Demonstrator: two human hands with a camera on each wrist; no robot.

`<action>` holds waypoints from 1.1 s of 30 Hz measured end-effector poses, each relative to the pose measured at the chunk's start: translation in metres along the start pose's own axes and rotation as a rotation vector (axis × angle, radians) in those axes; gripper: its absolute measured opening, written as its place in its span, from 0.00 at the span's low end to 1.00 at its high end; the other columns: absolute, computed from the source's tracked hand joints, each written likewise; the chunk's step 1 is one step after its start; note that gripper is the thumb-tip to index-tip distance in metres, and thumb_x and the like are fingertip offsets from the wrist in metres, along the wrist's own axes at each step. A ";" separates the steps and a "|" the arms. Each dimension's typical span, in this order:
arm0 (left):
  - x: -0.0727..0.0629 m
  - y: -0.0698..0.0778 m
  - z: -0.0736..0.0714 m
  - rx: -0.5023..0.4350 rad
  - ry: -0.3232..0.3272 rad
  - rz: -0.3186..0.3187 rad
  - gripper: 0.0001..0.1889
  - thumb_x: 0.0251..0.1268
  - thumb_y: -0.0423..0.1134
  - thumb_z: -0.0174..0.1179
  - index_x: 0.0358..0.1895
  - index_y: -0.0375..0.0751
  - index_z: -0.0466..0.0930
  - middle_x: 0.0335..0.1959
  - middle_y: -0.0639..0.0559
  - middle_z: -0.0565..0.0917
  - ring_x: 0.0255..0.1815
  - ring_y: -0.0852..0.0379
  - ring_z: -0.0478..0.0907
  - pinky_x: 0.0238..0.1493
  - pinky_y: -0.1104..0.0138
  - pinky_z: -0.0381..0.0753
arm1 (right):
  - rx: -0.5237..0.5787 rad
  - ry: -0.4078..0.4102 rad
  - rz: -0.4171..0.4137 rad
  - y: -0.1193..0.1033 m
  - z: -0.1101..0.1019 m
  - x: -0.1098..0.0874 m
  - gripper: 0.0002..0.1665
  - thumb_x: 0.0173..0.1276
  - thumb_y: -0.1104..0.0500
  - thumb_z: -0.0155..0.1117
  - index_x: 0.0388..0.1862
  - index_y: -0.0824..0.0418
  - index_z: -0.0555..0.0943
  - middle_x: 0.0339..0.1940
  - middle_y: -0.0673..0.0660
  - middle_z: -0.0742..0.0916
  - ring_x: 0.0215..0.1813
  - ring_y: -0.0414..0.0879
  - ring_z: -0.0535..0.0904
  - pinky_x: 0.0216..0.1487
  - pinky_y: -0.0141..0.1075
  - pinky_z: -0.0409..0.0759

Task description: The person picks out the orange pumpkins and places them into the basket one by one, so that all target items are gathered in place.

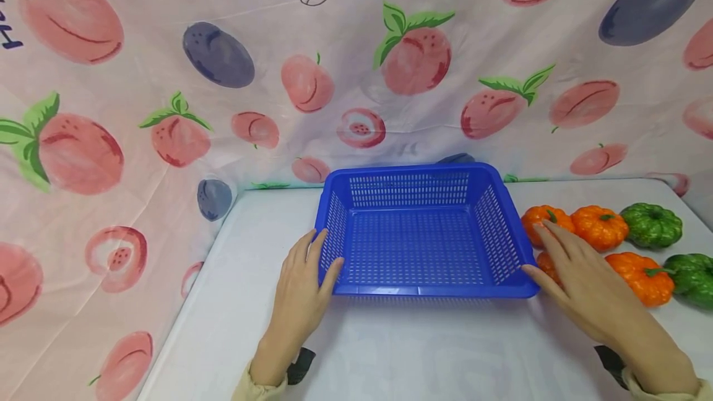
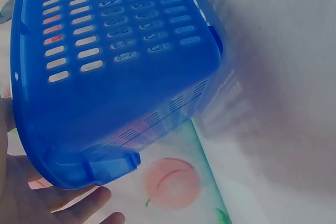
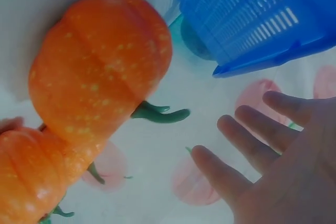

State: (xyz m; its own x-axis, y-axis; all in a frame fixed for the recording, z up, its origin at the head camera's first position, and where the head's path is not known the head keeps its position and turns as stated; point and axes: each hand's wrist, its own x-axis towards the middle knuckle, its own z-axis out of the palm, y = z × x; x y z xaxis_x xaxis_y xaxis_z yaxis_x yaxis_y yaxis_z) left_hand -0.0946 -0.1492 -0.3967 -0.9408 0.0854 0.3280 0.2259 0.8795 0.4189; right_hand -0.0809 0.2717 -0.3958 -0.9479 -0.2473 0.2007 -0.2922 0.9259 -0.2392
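Note:
A blue plastic basket with slotted walls stands on the white table, and its visible inside holds nothing. At its front left corner is my left hand, thumb over the rim and fingers extended along the outer side. In the left wrist view, the fingers look loosely straight beside the rim. My right hand is at the front right corner, its thumb near the rim and its other fingers spread above the small orange pumpkins. The right wrist view shows those fingers straight, apart from the basket and a pumpkin.
Two green pumpkins lie to the far right beside the orange ones. Another orange pumpkin sits to the right of my right hand. A fruit-printed cloth hangs behind and along the left of the white table.

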 end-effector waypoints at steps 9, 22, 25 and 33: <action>0.004 -0.007 -0.001 -0.116 -0.039 -0.086 0.33 0.75 0.60 0.45 0.74 0.44 0.64 0.74 0.45 0.66 0.75 0.45 0.61 0.74 0.46 0.63 | 0.020 -0.012 -0.014 0.011 0.001 -0.002 0.43 0.77 0.43 0.51 0.81 0.63 0.50 0.76 0.70 0.61 0.73 0.69 0.58 0.80 0.55 0.37; 0.011 -0.017 0.001 -0.374 -0.044 -0.137 0.29 0.75 0.52 0.52 0.72 0.40 0.66 0.71 0.44 0.67 0.70 0.46 0.68 0.65 0.52 0.76 | 0.046 -0.078 0.047 0.020 0.000 -0.001 0.41 0.78 0.42 0.48 0.79 0.63 0.54 0.76 0.70 0.61 0.73 0.69 0.56 0.77 0.64 0.43; 0.011 -0.017 0.002 -0.407 -0.040 -0.151 0.28 0.75 0.48 0.55 0.71 0.38 0.67 0.71 0.44 0.67 0.70 0.45 0.69 0.64 0.52 0.77 | 0.056 -0.090 0.047 0.024 0.001 -0.001 0.40 0.79 0.42 0.47 0.79 0.64 0.54 0.75 0.71 0.61 0.73 0.70 0.56 0.76 0.65 0.43; 0.012 -0.017 0.005 -0.448 -0.036 -0.187 0.27 0.73 0.41 0.57 0.71 0.35 0.67 0.72 0.45 0.65 0.65 0.46 0.72 0.60 0.53 0.80 | 0.077 -0.085 0.062 0.030 0.003 -0.001 0.39 0.79 0.43 0.46 0.79 0.63 0.55 0.74 0.70 0.63 0.73 0.69 0.56 0.76 0.66 0.42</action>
State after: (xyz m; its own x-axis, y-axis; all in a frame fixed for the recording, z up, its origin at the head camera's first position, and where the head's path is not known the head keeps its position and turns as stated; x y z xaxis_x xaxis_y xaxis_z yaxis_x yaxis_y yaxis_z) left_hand -0.1113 -0.1610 -0.4036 -0.9819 -0.0317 0.1865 0.1315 0.5943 0.7934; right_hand -0.0889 0.2985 -0.4055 -0.9709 -0.2164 0.1025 -0.2382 0.9165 -0.3213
